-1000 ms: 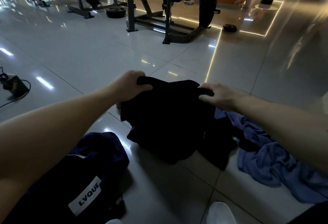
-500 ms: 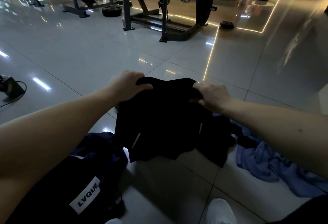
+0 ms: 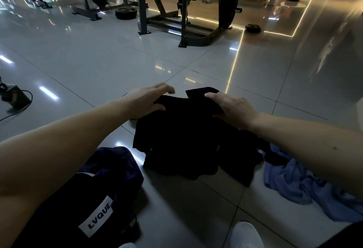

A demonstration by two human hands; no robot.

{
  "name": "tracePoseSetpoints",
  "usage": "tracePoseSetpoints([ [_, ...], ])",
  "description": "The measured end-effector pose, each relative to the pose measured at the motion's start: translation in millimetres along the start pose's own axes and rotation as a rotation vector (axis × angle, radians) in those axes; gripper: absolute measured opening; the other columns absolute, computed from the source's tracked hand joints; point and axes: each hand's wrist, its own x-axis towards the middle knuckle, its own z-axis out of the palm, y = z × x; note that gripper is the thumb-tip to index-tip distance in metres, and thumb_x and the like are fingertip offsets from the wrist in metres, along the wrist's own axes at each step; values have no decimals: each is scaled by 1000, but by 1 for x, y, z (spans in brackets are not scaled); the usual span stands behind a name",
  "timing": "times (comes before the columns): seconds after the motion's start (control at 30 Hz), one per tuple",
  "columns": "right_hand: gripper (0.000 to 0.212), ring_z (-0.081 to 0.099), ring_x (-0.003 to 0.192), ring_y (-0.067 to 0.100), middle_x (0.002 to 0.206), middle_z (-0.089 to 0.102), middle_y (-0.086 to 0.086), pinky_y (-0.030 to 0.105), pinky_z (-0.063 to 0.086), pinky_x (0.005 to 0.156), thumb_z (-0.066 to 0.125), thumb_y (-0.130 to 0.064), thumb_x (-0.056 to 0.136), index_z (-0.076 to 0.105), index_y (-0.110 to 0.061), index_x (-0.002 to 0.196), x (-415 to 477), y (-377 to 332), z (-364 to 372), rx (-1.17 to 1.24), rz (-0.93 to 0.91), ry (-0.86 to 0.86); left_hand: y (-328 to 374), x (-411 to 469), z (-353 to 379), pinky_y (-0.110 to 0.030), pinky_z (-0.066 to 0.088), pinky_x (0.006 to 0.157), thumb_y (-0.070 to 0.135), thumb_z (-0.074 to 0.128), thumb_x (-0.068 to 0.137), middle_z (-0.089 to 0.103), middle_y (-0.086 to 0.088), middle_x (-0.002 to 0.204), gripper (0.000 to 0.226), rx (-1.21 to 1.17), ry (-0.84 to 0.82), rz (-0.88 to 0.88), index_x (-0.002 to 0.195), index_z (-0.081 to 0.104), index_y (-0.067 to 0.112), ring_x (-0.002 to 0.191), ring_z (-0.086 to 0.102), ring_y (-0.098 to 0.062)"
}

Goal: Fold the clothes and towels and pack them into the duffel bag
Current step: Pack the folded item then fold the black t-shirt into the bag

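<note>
Folding is the step in hand. A black garment (image 3: 182, 139) of soft, limp fabric lies on the glossy grey tiled floor (image 3: 98, 66) in front of the person. Its lower part is bunched on the tiles and its upper edge is at the two hands.

The left hand (image 3: 149, 101) is at the upper left corner, fingers stretched out straight and blurred, thumb on the cloth; it does not look to be gripping. The right hand (image 3: 232, 109) holds the upper right corner, fabric caught between thumb and fingers, with a small flap standing out past the fingertips.

The next move, as I judge it, calls for pulling the garment flat and square before one side is brought across. The cloth is floppy and will crease if folded as it lies.

A dark navy fabric duffel bag (image 3: 110, 175) with a white "LVQUE" label lies just beside the garment, at its near left and partly under the left forearm. Its mouth is not plainly shown, so I cannot tell what it holds. A crumpled blue towel (image 3: 294, 186) lies unfolded on the floor to the right, not packed.
</note>
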Motion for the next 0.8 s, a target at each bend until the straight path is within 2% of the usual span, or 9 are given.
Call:
tracePoseSetpoints([
  [0.1,52,66,85,25,131,54,0,34,52,57,74,-28,84,49,-22,129,-2,0,-3,35,-75,25,-3,-3,5,-37,51,73,25,70,90,46,13,139,36,122,-65,129,120,50,23,94,60,-19],
  [0.17,37,63,79,24,131,53,2,30,48,54,74,-24,84,56,-20,116,-6,1,-3,7,-139,22,-6,-7,8,-38,51,74,27,73,87,48,12,136,34,145,-89,131,115,55,21,97,61,-21],
  [0.27,18,65,77,28,123,58,5,30,49,56,72,-20,85,62,-17,99,-11,5,1,-17,-183,-1,-7,-13,12,-44,53,79,29,75,85,49,12,134,40,144,-122,84,120,55,24,102,62,-23],
  [0.37,15,66,86,29,116,63,4,33,51,65,72,-23,86,65,-15,97,-11,6,4,-11,-169,-15,-6,-16,16,-46,53,79,28,75,84,51,12,130,41,151,-140,69,117,50,28,98,62,-21],
  [0.47,14,61,96,29,112,65,5,40,51,77,71,-21,87,65,-13,97,-7,7,6,5,-178,-26,-4,-16,19,-41,51,77,27,74,86,55,10,123,38,159,-115,11,115,50,25,93,60,-21],
  [0.57,11,59,95,30,105,63,6,43,51,78,69,-15,86,63,-11,95,-7,9,6,64,-120,-19,-2,-15,17,-41,49,79,26,73,88,57,5,119,38,124,-108,-60,118,51,18,83,51,-17],
  [0.67,10,57,94,31,101,62,8,42,50,81,68,-9,86,64,-8,94,-8,10,5,106,-86,-18,-1,-15,18,-41,48,82,25,74,88,58,4,119,39,91,-109,-76,119,51,17,86,50,-15],
  [0.8,12,55,91,27,97,61,7,37,48,81,68,-5,85,64,-9,95,-10,13,5,175,-28,-35,-1,-15,19,-42,48,77,25,75,86,58,5,107,28,43,-92,-62,94,49,22,85,57,-21],
])
